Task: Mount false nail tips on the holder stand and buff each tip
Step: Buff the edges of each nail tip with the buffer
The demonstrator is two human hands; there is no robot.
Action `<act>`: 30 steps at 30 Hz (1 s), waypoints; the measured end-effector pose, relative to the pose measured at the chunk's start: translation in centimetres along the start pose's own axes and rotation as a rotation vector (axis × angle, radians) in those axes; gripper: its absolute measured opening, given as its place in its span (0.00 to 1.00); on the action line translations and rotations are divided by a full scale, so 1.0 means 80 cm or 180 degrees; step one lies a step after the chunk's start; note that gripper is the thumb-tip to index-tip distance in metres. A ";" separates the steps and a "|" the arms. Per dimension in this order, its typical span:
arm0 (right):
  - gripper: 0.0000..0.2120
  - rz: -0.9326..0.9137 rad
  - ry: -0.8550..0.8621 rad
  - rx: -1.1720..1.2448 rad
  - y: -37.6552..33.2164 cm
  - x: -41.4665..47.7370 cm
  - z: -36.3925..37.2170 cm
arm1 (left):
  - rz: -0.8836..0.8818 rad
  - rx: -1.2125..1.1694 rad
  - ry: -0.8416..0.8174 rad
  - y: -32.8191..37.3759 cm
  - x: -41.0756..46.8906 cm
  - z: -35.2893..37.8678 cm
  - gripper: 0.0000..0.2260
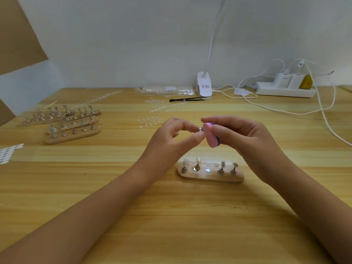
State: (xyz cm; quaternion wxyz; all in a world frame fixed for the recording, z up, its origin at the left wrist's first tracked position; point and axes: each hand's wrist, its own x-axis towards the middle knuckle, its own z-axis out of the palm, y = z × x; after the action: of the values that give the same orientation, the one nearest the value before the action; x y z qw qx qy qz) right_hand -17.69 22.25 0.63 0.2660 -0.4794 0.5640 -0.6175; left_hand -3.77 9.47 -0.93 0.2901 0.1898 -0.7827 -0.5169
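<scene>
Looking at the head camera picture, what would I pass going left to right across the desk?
White oval pieces → stacked wooden stands → left hand → metal peg it pinches → pink buffer block → right hand → power strip.

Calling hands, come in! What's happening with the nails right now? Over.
Left hand grip pinching small metal peg. Right hand grip on pink buffer, against peg. Holder stand below: four pegs in, middle slot bare. Nothing in the way.
</scene>
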 end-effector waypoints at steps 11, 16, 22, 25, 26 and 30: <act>0.14 -0.0067 -0.0029 0.0059 -0.001 -0.001 -0.002 | -0.0064 -0.0182 -0.0038 0.002 -0.001 0.002 0.10; 0.14 -0.0166 0.0228 0.0199 0.003 0.001 -0.001 | 0.0134 0.0025 -0.0097 0.001 0.001 -0.003 0.11; 0.13 -0.0181 0.0035 0.0057 0.004 -0.001 0.003 | -0.0115 -0.0231 -0.0073 0.004 0.003 -0.007 0.17; 0.13 -0.0266 0.0294 0.0152 0.005 0.000 0.001 | -0.0127 -0.0148 -0.0217 0.006 0.001 -0.002 0.19; 0.13 -0.0241 0.0215 0.0139 0.004 0.000 0.000 | -0.0161 -0.0154 -0.0236 0.006 0.001 -0.001 0.19; 0.14 -0.0189 -0.0008 0.0021 0.002 -0.001 -0.001 | -0.0241 -0.0166 -0.0251 0.007 0.000 -0.001 0.19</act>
State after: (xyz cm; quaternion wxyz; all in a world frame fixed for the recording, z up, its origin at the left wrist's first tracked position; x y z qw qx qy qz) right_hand -17.78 22.30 0.43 0.2499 -0.4958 0.5472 -0.6264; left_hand -3.76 9.61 -0.41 0.2441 0.1911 -0.7721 -0.5548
